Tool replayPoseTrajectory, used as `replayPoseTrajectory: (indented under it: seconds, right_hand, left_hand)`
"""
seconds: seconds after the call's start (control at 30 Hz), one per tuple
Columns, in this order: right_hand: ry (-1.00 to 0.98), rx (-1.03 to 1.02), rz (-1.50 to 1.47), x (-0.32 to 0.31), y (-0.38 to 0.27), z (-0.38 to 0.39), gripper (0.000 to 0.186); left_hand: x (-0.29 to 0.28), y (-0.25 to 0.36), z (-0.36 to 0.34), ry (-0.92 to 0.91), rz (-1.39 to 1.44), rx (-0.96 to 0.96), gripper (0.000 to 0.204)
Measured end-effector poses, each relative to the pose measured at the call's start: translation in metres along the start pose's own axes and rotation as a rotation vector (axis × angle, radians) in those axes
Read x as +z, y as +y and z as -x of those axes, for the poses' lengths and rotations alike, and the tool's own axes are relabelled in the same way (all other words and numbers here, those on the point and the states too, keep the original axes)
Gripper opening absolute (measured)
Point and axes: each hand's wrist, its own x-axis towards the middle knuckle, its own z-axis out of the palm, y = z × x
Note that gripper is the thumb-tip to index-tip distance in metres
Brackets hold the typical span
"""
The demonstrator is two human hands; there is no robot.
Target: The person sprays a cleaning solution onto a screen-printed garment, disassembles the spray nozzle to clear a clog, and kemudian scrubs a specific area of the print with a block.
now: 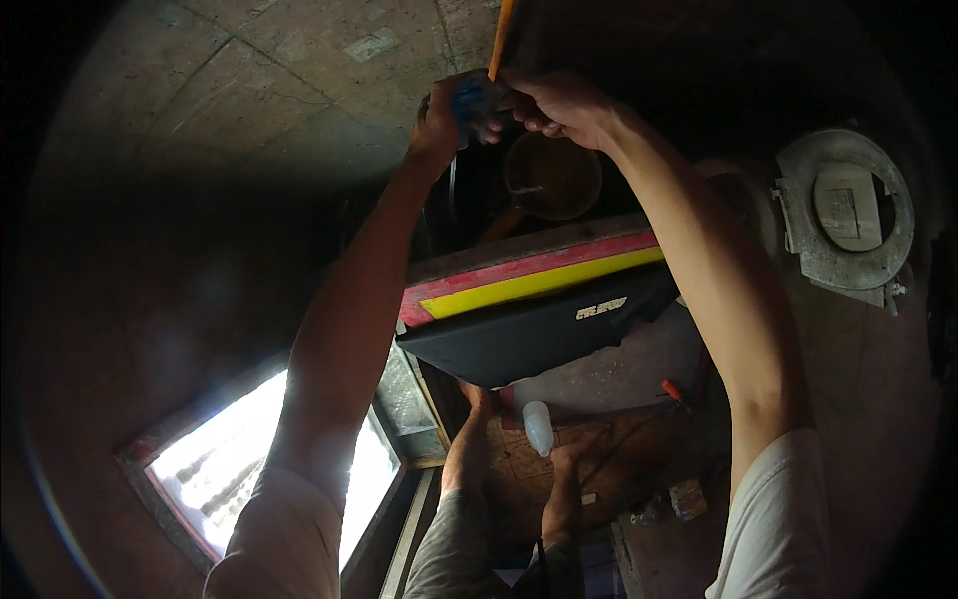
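- Bare concrete ceiling (269,90), scored into panels, fills the upper left; the view tilts steeply upward in a dim room.
- Bright window (259,459) at lower left, its frame reddish; the rest is deep shadow.
- Both arms reach up. Left hand (444,120) is clenched round a small blue object (471,98); what kind of thing it is cannot be made out.
- Right hand (559,105) has fingers curled, pinching at the same blue object, the two hands touching. An orange rod (501,38) rises from just above them and is cut off by the top edge.
- Below the hands: a round brown bowl shape (552,175), then a board with red and yellow stripes (529,280) and a black panel (539,334) beneath it.
- Another person's two hands (479,399) press up from below, beside a white bottle (538,427).
- Round grey metal fitting (846,215) at right, well apart from the hands.
- Rim of the picture is black; little open room round the hands.
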Motion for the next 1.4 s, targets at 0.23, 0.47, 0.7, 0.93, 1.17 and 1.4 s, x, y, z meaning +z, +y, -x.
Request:
replayPoseTrajectory:
  seconds: [0.23,0.47,0.7,0.93,1.17,1.4]
  right_hand:
    - [0.002,0.056,-0.071,-0.001,-0.005,0.003,0.035]
    - [-0.185,-0.139,-0.103,-0.012,0.014,-0.006,0.032]
    - [-0.16,-0.258,0.085,-0.017,0.018,0.0,0.033]
    - [-0.001,-0.059,0.071,-0.005,-0.001,0.015,0.057]
    - [0.076,-0.097,0.128,-0.008,0.0,0.017,0.065]
    - [0.045,-0.037,0.048,-0.005,0.008,0.01,0.052]
  left_hand:
    - [0.007,0.021,0.012,-0.108,0.166,0.008,0.067]
    - [0.007,0.023,0.013,-0.116,0.153,0.003,0.068]
    - [0.005,0.026,0.013,-0.008,0.132,-0.092,0.066]
    - [-0.015,0.009,0.001,-0.15,0.107,-0.098,0.062]
    - [0.002,0.018,0.011,-0.039,0.129,-0.088,0.06]
    - [0.019,0.017,0.008,-0.013,0.11,0.044,0.06]
